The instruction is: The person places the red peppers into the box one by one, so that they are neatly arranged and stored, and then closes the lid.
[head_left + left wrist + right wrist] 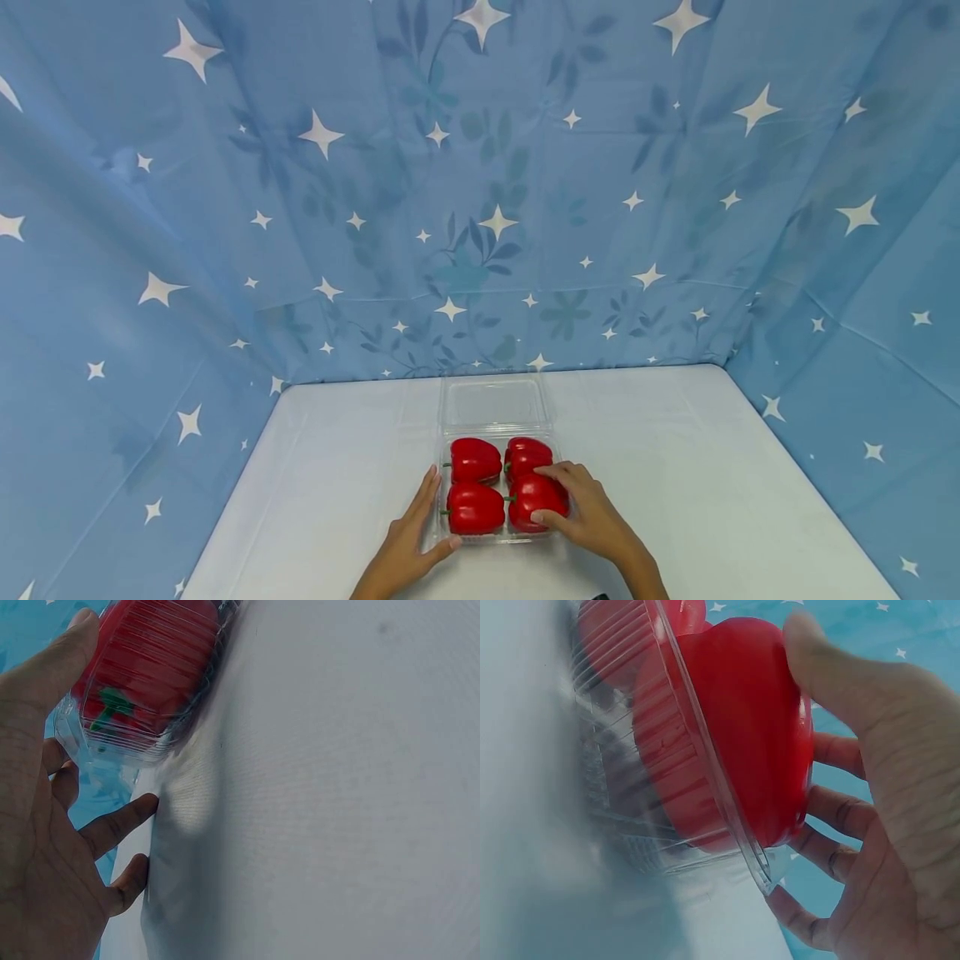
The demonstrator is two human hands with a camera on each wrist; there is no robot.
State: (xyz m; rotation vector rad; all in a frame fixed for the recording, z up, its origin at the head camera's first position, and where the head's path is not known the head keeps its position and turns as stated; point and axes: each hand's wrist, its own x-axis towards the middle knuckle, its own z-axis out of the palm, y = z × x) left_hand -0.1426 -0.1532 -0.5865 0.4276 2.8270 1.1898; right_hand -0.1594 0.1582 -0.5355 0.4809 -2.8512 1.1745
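Note:
A clear plastic clamshell container (497,539) lies with its lid (495,404) folded back. Several glossy red bell peppers with green stems sit inside in two rows, such as the front left pepper (476,508) and the back left pepper (475,461). My right hand (592,515) grips the front right pepper (536,502), thumb at its near side and fingers over its far side. In the right wrist view this pepper (750,727) rises above the container's rim. Along the container's left side rests my left hand (408,537), fingers extended and spread, thumb at the near left corner.
A white-covered table (675,467) carries the container near its middle. Blue curtains (495,183) with white stars and leaf prints hang behind and at both sides. A small dark object (601,597) shows at the bottom edge of the head view.

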